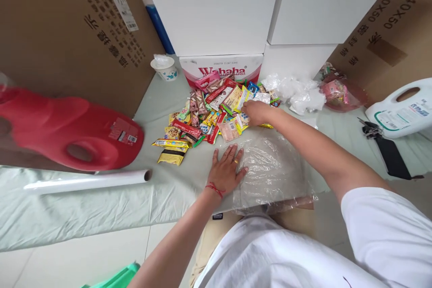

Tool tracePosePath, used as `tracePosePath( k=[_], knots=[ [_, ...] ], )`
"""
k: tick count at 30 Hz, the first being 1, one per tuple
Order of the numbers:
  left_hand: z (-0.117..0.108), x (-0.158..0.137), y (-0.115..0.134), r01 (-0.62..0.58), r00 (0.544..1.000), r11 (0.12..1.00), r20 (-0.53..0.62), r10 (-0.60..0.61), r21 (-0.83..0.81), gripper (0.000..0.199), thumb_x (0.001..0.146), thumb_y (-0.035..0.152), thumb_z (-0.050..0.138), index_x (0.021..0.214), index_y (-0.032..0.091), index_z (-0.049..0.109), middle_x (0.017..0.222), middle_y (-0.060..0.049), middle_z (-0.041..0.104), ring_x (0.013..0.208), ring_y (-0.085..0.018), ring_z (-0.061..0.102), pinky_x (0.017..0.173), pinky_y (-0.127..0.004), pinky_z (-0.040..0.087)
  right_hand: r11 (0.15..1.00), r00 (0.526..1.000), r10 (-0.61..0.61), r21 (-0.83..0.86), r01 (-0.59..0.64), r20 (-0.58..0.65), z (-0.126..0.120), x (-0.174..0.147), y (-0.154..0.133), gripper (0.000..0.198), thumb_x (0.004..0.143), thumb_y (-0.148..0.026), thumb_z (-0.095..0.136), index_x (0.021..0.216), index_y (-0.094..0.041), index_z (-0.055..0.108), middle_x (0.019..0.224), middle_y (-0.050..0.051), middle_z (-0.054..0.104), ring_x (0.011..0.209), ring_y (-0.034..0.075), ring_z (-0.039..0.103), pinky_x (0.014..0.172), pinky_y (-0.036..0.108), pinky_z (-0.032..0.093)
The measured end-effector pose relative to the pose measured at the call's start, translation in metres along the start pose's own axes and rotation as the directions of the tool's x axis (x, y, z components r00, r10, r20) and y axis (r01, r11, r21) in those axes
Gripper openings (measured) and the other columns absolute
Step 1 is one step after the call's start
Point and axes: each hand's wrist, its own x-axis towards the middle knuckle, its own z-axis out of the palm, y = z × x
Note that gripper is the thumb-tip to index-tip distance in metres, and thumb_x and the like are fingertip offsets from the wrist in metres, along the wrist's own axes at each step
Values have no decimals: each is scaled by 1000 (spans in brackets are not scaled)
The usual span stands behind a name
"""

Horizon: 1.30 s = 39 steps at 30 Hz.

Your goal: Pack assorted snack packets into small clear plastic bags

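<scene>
My left hand lies flat on the cloth-covered table with its fingers spread, partly over the edge of a clear plastic bag. It holds nothing and wears a ring and a red string bracelet. My right hand reaches into the right side of a pile of snack packets. Its fingers are curled down among yellow and white wrappers, and what they grip, if anything, is hidden. A pale pink packet sits just left of it. Yellow packets lie at the pile's front left.
Left are a red jug, a white roll and a paper cup. Crumpled clear plastic, a red bag of packets, a white detergent bottle and scissors stand right. Boxes line the back.
</scene>
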Motion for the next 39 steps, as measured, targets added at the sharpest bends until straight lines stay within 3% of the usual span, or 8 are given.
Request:
tracePosePath(
  k=[6, 9, 13, 17, 23, 39],
  knots=[
    [0, 0, 0, -5, 1000, 1000, -6, 4, -19, 68, 104, 61, 30, 162, 26, 36, 172, -8, 28, 158, -28, 29, 128, -66, 12, 969, 993, 51, 247, -23, -109, 1, -75, -1, 46, 81, -41, 76, 115, -11, 65, 116, 17, 65, 104, 31, 62, 87, 35, 46],
    [-1, 0, 0, -7, 1000, 1000, -6, 7, -24, 69, 104, 61, 31, 162, 25, 36, 172, -8, 27, 158, -30, 28, 129, -66, 10, 937, 1000, 16, 348, -7, -22, 8, -116, -27, 39, 81, -40, 77, 108, -16, 65, 112, 13, 66, 98, 28, 63, 82, 33, 45],
    [-2, 1, 1, 1, 1000, 1000, 8, -1, -29, 69, 104, 60, 33, 163, 26, 34, 172, -8, 27, 159, -31, 28, 128, -67, 10, 942, 995, -43, 336, 10, 92, 24, -145, -64, 37, 81, -37, 78, 108, -16, 65, 113, 15, 65, 99, 30, 62, 81, 35, 46],
    [-3, 0, 2, 7, 1000, 1000, 10, -7, -29, 69, 103, 60, 35, 163, 26, 34, 172, -8, 28, 159, -32, 28, 129, -65, 11, 962, 994, -53, 273, 24, 98, 39, -150, -84, 31, 82, -32, 76, 107, -16, 65, 114, 17, 65, 107, 34, 60, 88, 41, 47],
    [-3, 1, 2, 20, 1000, 999, 16, -19, -34, 68, 103, 60, 34, 162, 27, 36, 172, -7, 27, 158, -30, 30, 129, -65, 10, 960, 991, -16, 278, -22, 136, 54, -148, -80, 39, 81, -33, 78, 113, -15, 64, 119, 17, 64, 113, 35, 58, 92, 43, 47],
    [-2, 1, 0, 7, 1000, 999, 24, -6, -42, 69, 104, 60, 31, 163, 24, 34, 172, -7, 25, 159, -30, 28, 128, -67, 11, 930, 992, 30, 360, -72, 123, 59, -151, -76, 50, 80, -44, 82, 118, -17, 65, 120, 16, 65, 113, 34, 58, 91, 41, 47]
  ],
)
